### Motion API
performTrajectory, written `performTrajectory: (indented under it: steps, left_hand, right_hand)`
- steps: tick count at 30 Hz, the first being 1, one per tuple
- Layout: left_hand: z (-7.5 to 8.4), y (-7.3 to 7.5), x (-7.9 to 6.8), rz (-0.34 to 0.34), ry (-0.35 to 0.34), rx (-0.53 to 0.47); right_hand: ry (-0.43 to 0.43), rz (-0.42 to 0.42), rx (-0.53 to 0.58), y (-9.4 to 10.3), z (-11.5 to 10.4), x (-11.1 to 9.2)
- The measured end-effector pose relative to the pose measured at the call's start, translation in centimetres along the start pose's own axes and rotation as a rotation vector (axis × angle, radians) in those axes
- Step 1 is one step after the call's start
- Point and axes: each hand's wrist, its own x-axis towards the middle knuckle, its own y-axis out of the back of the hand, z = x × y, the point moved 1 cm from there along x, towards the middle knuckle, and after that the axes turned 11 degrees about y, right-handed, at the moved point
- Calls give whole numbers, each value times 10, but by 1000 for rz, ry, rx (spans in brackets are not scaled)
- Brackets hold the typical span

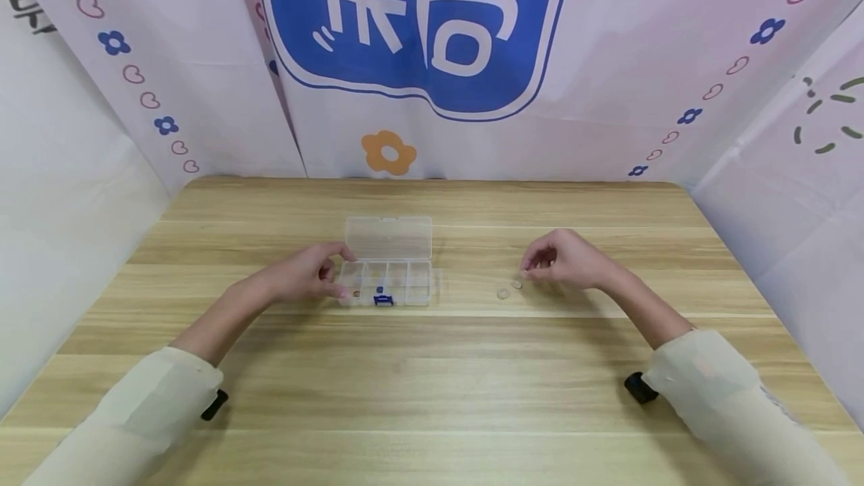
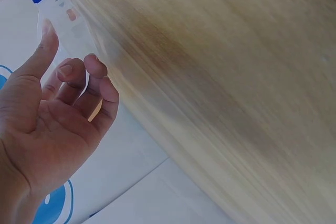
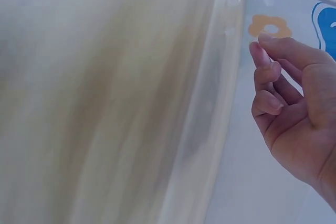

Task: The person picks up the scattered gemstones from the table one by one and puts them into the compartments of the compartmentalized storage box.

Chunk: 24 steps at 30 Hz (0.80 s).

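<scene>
A clear plastic compartment box (image 1: 418, 287) stands with its lid (image 1: 388, 238) raised at the back. My left hand (image 1: 307, 272) grips its left end, thumb at the front corner and index finger at the rear. Blue pieces show at its front, the larger one a latch-like part (image 1: 383, 300). Small brown and blue bits lie inside. My right hand (image 1: 563, 261) is over the table to the right, thumb and index fingertips drawn together; I cannot tell whether they pinch anything. Just below those fingertips lie two small pale rings (image 1: 502, 293).
Both hands work over a wood-grain table (image 1: 432, 381). A printed white cloth (image 1: 607, 96) with a blue sign hangs behind its far edge, and pale cloth panels flank both sides. Black straps (image 1: 640, 388) show beneath the sleeves.
</scene>
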Motion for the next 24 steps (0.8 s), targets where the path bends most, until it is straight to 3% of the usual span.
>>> performTrajectory:
  steps: [15, 24]
  left_hand:
    - [1, -1, 0, 3, -2, 3]
    - [1, -1, -1, 7, 0, 5]
  right_hand:
    - [107, 61, 52, -22, -24, 44]
    - [141, 41, 114, -44, -34, 69]
